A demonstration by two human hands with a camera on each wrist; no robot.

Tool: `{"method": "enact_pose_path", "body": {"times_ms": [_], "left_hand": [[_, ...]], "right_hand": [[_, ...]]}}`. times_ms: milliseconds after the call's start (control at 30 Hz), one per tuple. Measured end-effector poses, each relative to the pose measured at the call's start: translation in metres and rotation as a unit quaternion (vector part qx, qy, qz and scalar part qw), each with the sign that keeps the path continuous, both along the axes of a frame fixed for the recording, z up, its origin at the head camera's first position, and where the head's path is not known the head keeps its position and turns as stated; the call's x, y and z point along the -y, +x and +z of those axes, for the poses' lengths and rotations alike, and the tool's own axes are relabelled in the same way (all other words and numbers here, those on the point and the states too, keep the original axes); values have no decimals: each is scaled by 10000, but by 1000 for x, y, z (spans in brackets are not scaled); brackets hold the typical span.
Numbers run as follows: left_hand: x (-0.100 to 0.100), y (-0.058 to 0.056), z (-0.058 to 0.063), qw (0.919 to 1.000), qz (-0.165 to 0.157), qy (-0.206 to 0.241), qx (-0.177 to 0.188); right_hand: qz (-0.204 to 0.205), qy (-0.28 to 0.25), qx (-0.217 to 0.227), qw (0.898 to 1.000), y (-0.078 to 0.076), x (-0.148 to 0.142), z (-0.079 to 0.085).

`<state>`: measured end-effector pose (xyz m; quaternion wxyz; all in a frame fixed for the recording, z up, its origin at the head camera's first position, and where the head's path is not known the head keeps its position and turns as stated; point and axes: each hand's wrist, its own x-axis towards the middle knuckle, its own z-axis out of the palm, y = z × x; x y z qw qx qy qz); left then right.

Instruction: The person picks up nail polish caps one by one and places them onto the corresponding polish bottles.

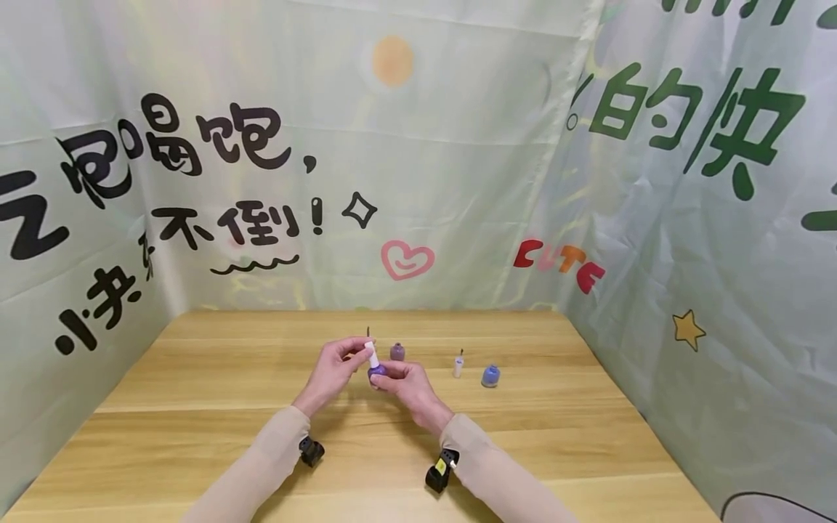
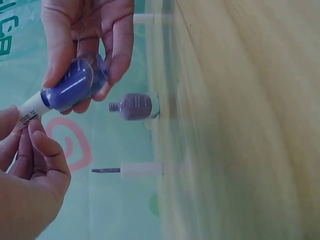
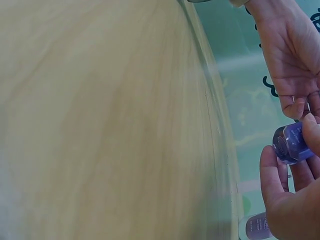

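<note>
Left fingers (image 2: 49, 146) pinched the white cylindrical cap (image 2: 32, 111); right fingers (image 2: 121, 55) gripped the rounded purple glass bottle (image 2: 72, 86) (tilted, above the wooden bench (image 2: 250, 125)), where a loose cap probably risked leakage.

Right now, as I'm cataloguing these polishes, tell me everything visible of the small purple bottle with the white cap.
The small purple bottle looks like glass, glossy and rounded, with a clearer base and faint printing. Its slim white cap, bearing dark print, sits at the neck; tightness cannot be told. Tilted, cap upward, it is held above the brown wooden table: the right hand round its body, the left hand pinching the cap.
</note>
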<state>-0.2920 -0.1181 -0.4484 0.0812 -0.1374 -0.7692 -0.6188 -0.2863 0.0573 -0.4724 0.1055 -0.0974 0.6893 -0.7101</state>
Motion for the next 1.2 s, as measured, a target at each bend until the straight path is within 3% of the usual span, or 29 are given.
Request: {"method": "enact_pose_path", "body": {"times_ms": [100, 300, 367, 600, 867, 1100, 1200], "left_hand": [[0, 0, 3, 9999, 86, -22, 103], [-4, 18, 28, 9995, 278, -34, 173], [-4, 21, 31, 9994, 316, 14, 137], [-9, 23, 31, 9984, 499, 171, 178], [-12, 22, 31, 9984, 544, -9, 127], [-7, 2, 11, 9990, 420, -25, 158], [-5, -1, 8, 9996, 257, -84, 124]], "right_hand": [[3, -30, 21, 10000, 1, 0, 0], [-25, -84, -80, 9999, 3, 0, 1], [-19, -114, -80, 9999, 3, 0, 1], [37, -102, -73, 9999, 3, -1, 4], [43, -66, -82, 9999, 5, -3, 5], [103, 34, -147, 9998, 2, -4, 9], [103, 85, -125, 9998, 1, -4, 11]]}}
